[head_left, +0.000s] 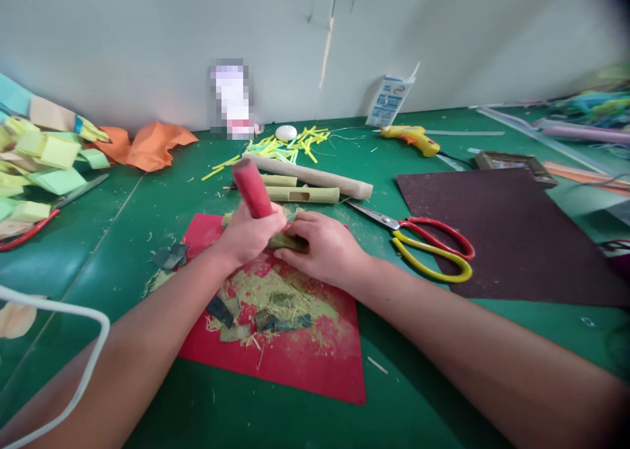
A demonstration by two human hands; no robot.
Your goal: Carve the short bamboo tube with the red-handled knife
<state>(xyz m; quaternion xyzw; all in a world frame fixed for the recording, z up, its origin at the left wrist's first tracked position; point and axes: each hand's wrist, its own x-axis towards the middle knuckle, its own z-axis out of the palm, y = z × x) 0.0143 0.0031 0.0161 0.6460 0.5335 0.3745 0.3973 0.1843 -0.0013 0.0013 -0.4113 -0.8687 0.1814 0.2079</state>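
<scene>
My left hand (250, 234) is closed round a tool with a thick red handle (252, 188), which points up and away from me; its working end is hidden. Fingers of my right hand (325, 245) are wrapped over a bamboo tube (288, 242), which lies across the upper part of a red mat (325, 382). The left hand rests right against the same tube. Pale shavings and dust (285, 285) cover the middle of the mat, with several dark sandpaper-like scraps (293, 322) among them.
Beyond my hands lie a bamboo tube with a slot (322, 195) and a longer wooden stick (319, 176). Scissors (433, 239) lie to the right, partly on a dark brown sheet (512, 239). A yellow glue gun (413, 138) sits behind; folded papers (49, 153) are piled at left.
</scene>
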